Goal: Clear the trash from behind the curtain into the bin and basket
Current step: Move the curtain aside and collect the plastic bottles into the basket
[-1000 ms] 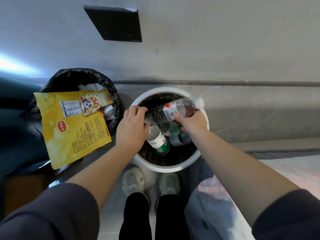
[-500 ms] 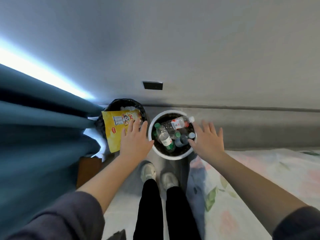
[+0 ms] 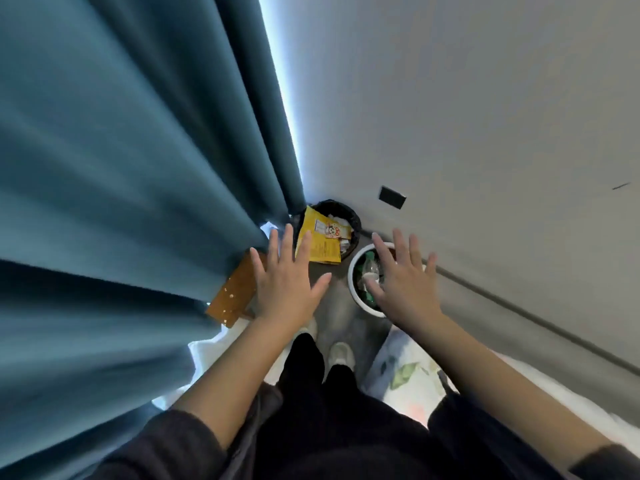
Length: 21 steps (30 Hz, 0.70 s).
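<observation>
A black-lined bin [image 3: 351, 216] stands in the corner by the wall, with a yellow snack bag [image 3: 320, 245] sticking out of it. Right of it sits a white-rimmed basket [image 3: 353, 289] holding plastic bottles [image 3: 370, 270]. My left hand [image 3: 284, 282] hovers with spread fingers in front of the bin, holding nothing. My right hand [image 3: 403, 282] is spread flat above the basket and hides most of it. A blue curtain [image 3: 138, 202] hangs on the left.
A brown board [image 3: 233, 296] lies on the floor under the curtain's edge. A grey wall [image 3: 485, 133] with a dark plate [image 3: 392, 197] runs on the right. My legs and white shoes [image 3: 341, 353] stand below, beside a floral bed cover [image 3: 408, 372].
One second ago both hands gripped a bottle over the basket. They have let it go and pulled back with fingers spread. The view has risen and turned left toward the curtain.
</observation>
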Tool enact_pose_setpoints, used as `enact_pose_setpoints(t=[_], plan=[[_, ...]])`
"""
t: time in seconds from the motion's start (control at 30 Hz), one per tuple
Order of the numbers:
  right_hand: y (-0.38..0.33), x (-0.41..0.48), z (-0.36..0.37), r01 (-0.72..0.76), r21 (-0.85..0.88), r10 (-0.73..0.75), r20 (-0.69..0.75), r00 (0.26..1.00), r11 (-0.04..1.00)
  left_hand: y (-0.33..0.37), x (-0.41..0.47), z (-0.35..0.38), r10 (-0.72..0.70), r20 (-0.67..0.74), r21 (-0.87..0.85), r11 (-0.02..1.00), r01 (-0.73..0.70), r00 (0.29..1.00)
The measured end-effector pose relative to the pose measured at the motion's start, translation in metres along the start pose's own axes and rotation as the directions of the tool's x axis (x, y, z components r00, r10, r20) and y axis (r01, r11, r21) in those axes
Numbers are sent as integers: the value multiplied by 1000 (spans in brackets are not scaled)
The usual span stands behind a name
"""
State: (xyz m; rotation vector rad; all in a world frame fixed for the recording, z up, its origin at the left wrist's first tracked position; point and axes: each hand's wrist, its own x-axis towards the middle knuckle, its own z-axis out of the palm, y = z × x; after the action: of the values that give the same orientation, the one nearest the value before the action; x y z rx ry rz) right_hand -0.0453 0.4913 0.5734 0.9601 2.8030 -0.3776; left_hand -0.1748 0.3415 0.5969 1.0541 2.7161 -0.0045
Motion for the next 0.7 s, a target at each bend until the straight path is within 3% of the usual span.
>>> enact_pose_setpoints(t=[0.2,0.4,0.7], plan=[[-64,-28,-8,241,-29,-240,21,970,970,-50,-93,-2,-300,-86,-170,944,283,950],[-148,-64,0,440,-21,-437,81,896,898,-107,-177,1,-538,-133,-265,828,493,832],[-329,-191,55,773,-78,-755,172,633,630,-221,-374,37,-822,-129,-332,562,757,554]])
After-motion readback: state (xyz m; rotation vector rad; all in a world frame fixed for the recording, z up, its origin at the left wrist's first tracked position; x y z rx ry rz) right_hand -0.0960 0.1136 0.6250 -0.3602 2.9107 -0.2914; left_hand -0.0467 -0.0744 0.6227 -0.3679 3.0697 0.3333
